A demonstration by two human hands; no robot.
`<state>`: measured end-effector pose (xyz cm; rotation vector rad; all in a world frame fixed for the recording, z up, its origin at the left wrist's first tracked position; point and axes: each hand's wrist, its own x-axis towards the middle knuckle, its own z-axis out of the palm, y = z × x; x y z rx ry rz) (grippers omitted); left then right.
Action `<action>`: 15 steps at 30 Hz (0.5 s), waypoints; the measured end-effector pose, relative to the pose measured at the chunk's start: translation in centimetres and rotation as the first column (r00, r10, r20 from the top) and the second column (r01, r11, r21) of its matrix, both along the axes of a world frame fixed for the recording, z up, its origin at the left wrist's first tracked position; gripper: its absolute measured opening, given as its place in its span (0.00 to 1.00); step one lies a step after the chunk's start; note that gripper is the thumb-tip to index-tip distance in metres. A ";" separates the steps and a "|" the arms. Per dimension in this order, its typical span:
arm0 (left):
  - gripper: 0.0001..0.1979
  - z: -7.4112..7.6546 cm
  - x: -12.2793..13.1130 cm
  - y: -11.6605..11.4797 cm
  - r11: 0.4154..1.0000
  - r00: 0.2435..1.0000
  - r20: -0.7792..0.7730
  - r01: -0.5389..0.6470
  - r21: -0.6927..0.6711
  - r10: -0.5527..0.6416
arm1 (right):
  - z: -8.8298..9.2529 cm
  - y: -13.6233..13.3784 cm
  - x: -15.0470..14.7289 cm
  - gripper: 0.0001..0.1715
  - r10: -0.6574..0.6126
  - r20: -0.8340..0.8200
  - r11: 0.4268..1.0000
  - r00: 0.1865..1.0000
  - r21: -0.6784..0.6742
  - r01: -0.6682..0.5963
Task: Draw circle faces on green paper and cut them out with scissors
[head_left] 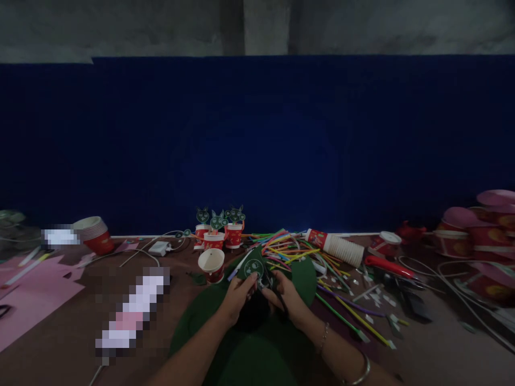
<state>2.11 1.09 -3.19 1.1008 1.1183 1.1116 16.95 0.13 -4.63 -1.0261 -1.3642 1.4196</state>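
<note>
Pinched in my left hand (240,294) is a piece of dark green paper (255,258) with a face drawn in white lines. My right hand (286,294) is closed close beside it, around what look like dark scissors, partly hidden by the fingers. Larger sheets of green paper (201,316) lie under and around both hands. Just beyond the left hand stands an open red and white paper cup (211,265). Behind it are several red cups (233,236) topped with green paper animal faces.
Coloured pipe cleaners (281,249) lie heaped beyond my hands, next to a toppled stack of paper cups (341,249). At right are a red-handled tool (388,266), white scraps and cables. Pink paper (44,289), a cup stack (95,236) and a white charger (160,248) lie left.
</note>
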 end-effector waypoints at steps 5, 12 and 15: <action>0.25 -0.3 0.0 0.2 0.999 0.998 -0.053 0.019 0.036 -0.017 | 0.4 -0.2 -0.1 0.36 0.014 -0.024 1.000 1.000 0.008 -0.014; 0.26 -0.3 -0.1 0.1 0.996 0.995 -0.054 0.081 0.032 -0.079 | 0.7 -0.4 0.0 0.35 0.020 0.002 0.999 1.000 0.032 -0.020; 0.26 -0.5 -0.3 0.3 0.996 0.995 -0.058 0.079 0.029 -0.078 | 0.6 -0.4 0.1 0.37 0.018 0.018 0.999 1.000 0.032 -0.018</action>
